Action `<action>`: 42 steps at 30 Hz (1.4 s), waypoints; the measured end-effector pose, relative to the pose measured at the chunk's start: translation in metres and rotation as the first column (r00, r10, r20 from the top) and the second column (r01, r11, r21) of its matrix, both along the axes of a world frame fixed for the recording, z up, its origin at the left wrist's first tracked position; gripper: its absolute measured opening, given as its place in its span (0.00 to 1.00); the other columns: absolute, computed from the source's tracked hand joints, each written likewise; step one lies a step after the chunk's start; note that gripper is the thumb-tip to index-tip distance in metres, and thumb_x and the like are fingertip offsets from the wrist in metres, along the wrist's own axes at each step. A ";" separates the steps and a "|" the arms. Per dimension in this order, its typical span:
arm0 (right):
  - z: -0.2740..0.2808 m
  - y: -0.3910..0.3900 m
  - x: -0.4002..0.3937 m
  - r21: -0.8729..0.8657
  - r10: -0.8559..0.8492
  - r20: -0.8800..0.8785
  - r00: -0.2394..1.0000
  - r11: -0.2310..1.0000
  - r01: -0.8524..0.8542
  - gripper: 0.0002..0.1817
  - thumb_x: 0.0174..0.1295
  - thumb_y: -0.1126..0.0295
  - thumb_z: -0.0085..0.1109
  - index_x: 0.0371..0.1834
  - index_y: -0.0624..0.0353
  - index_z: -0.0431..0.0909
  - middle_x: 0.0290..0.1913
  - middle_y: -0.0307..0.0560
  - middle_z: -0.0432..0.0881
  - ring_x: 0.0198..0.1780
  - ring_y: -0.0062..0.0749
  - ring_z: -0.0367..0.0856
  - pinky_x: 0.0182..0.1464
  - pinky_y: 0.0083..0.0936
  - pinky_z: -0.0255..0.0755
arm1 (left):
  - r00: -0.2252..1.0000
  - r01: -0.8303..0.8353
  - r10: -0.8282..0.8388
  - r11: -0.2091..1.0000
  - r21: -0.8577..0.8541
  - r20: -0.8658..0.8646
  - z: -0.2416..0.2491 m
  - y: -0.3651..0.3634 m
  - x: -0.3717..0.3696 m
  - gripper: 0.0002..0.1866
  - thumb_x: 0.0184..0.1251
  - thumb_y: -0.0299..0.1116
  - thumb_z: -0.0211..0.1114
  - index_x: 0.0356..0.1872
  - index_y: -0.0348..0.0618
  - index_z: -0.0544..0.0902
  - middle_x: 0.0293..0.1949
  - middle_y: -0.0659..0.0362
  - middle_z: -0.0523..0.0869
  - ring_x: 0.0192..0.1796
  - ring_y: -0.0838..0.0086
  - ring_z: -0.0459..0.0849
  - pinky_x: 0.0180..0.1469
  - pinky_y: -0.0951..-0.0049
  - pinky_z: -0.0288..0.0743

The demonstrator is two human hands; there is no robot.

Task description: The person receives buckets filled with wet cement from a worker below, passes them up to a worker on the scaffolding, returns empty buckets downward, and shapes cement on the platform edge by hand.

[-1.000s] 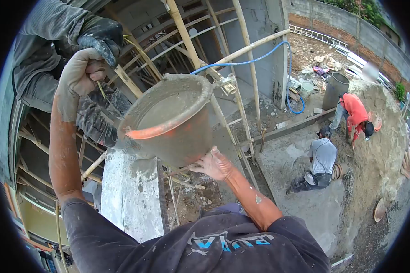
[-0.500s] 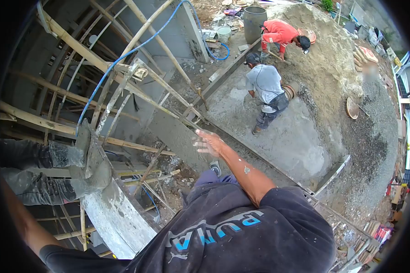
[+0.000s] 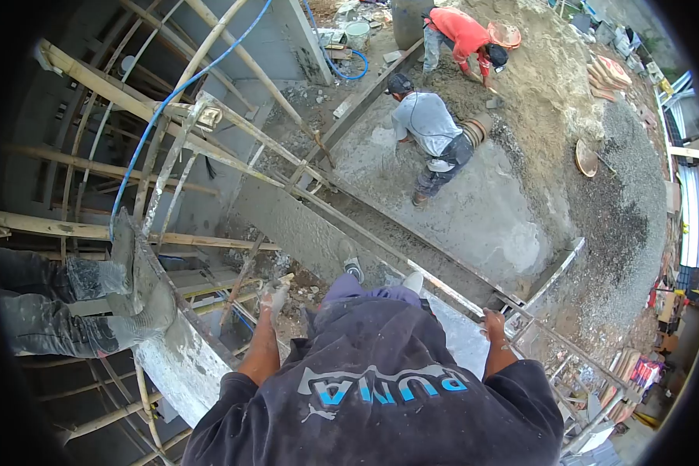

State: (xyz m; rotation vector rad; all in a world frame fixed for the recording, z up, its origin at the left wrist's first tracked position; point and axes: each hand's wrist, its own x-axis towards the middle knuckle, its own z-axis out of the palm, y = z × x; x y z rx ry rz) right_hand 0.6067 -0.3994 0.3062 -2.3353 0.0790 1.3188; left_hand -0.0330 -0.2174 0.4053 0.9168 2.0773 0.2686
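Observation:
My left hand (image 3: 273, 297), pale with cement, is held low at my left with its fingers stretched out, close to the end of a bamboo pole (image 3: 248, 289). At my right side, my right hand (image 3: 494, 323) has its fingers curled at a cement-spattered metal scaffold rail (image 3: 443, 289). Between the hands are my purple trousers (image 3: 373, 289) and my shoes (image 3: 352, 264), above a grey plank (image 3: 287, 221) smeared with cement.
Another person's cement-caked boots (image 3: 144, 311) stand on a board (image 3: 180, 365) at left. Bamboo poles (image 3: 93, 231) and a blue hose (image 3: 151, 124) cross there. Below, one person (image 3: 435, 136) crouches on wet concrete (image 3: 474, 221); another (image 3: 458, 35) bends beside sand (image 3: 536, 85).
My right arm has drawn back from its forward reach to the rail at right. My left hand has come up into view from the lower left. My view has shifted slightly.

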 end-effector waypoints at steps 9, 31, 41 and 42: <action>0.025 0.037 -0.056 -0.105 0.155 -0.203 0.967 0.978 -0.179 0.13 0.63 0.57 0.57 0.42 0.54 0.78 0.32 0.39 0.77 0.27 0.29 0.77 0.28 0.33 0.72 | 0.845 -0.480 0.535 0.765 -0.430 0.009 -0.045 -0.139 0.014 0.12 0.66 0.43 0.61 0.41 0.48 0.81 0.29 0.65 0.80 0.28 0.74 0.77 0.30 0.72 0.72; 0.040 0.222 -0.169 0.219 0.337 -0.323 0.884 0.936 -0.277 0.26 0.62 0.54 0.61 0.53 0.65 0.74 0.43 0.49 0.83 0.36 0.34 0.81 0.37 0.36 0.77 | 0.883 -0.281 0.414 0.843 -0.459 0.220 -0.096 -0.105 -0.020 0.18 0.66 0.57 0.56 0.26 0.56 0.78 0.23 0.68 0.77 0.23 0.77 0.74 0.27 0.70 0.70; 0.028 0.162 -0.158 -0.088 0.385 -0.313 0.868 0.899 -0.430 0.21 0.61 0.56 0.59 0.51 0.58 0.77 0.41 0.46 0.83 0.34 0.33 0.80 0.38 0.37 0.73 | 0.881 -0.326 0.431 0.853 -0.408 0.195 -0.075 -0.031 -0.006 0.13 0.63 0.50 0.64 0.28 0.54 0.79 0.23 0.69 0.76 0.23 0.82 0.73 0.25 0.75 0.68; 0.031 0.169 -0.166 -0.086 0.393 -0.310 0.866 0.895 -0.437 0.20 0.61 0.56 0.59 0.51 0.58 0.77 0.41 0.46 0.83 0.34 0.33 0.80 0.39 0.37 0.73 | 0.884 -0.278 0.403 0.860 -0.428 0.237 -0.090 -0.017 -0.009 0.12 0.63 0.48 0.65 0.30 0.53 0.80 0.24 0.69 0.77 0.24 0.82 0.74 0.26 0.76 0.69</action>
